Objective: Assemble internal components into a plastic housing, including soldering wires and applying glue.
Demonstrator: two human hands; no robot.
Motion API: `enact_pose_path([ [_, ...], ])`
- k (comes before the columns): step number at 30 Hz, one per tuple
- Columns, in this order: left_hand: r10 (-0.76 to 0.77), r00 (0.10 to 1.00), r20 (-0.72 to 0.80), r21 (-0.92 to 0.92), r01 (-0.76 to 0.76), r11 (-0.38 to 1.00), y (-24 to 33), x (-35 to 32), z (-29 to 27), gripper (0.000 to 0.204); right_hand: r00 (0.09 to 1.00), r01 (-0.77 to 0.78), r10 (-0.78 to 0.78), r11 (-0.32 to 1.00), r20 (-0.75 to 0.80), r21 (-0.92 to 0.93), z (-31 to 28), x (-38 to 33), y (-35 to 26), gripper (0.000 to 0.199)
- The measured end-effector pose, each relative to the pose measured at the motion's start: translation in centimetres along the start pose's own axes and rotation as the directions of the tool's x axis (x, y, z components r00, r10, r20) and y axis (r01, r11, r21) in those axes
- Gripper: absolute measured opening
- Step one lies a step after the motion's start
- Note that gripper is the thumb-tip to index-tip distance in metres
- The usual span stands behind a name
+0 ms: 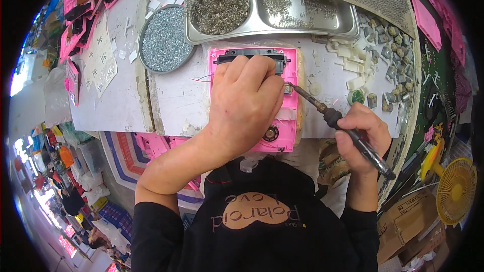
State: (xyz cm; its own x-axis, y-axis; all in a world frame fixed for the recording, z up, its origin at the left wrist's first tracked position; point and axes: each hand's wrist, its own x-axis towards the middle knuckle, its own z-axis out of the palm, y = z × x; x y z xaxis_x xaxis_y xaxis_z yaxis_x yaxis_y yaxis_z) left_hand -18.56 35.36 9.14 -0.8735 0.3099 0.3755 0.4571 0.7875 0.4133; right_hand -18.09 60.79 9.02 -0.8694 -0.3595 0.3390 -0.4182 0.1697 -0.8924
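Note:
In front of me lies an open pink plastic casing [287, 143] with a black part [242, 53] across its far end and a small round speaker [270, 133] near its close end. My left hand [244, 103] is over the casing, fingers bent down and pressed together; whatever they pinch is hidden beneath them. Thin red and blue wires [202, 78] stick out to the left of those fingers. Gripped in my right hand [364, 133] is a soldering iron [333, 117], its tip slanting to the casing's right side, close to my left fingers.
Beyond the casing stands a metal compartment tray [196, 35] of springs. Left of it is a round dish [142, 60] of small screws. Small motors [388, 50] and white plastic pieces [353, 65] lie at the right. A yellow fan [456, 191] stands beside the table.

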Motion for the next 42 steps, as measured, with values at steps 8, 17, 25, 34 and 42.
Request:
enact_pose_path([
  [8, 0.015, 1.000, -0.011, -0.007, -0.015, 1.000, -0.2, -0.2, 0.2, 0.018, 0.968, 0.189, -0.173, 0.979, 0.182, -0.075, -0.9, 1.4, 0.6, 0.030],
  [17, 0.030, 1.000, -0.009, 0.012, -0.029, 0.999, -0.3, -0.3, 0.1, 0.018, 0.937, 0.267, -0.217, 0.951, 0.274, -0.158, -0.8, 1.4, -0.6, 0.037],
  [25, 0.035, 0.999, -0.023, 0.012, -0.035, 0.999, -0.3, -0.4, 0.2, 0.018, 0.964, 0.264, -0.256, 0.955, 0.073, -0.136, -1.0, 0.6, -0.3, 0.028],
  [34, 0.032, 0.999, -0.025, 0.007, -0.031, 0.999, -0.3, -0.3, 0.2, 0.018, 0.979, 0.206, -0.206, 0.976, 0.011, -0.066, -0.4, -0.2, -0.2, 0.025],
  [42, 0.014, 1.000, -0.015, -0.002, -0.015, 1.000, -0.2, -0.3, 0.0, 0.017, 0.974, 0.225, -0.224, 0.970, 0.023, -0.096, -0.2, -0.3, -0.4, 0.024],
])
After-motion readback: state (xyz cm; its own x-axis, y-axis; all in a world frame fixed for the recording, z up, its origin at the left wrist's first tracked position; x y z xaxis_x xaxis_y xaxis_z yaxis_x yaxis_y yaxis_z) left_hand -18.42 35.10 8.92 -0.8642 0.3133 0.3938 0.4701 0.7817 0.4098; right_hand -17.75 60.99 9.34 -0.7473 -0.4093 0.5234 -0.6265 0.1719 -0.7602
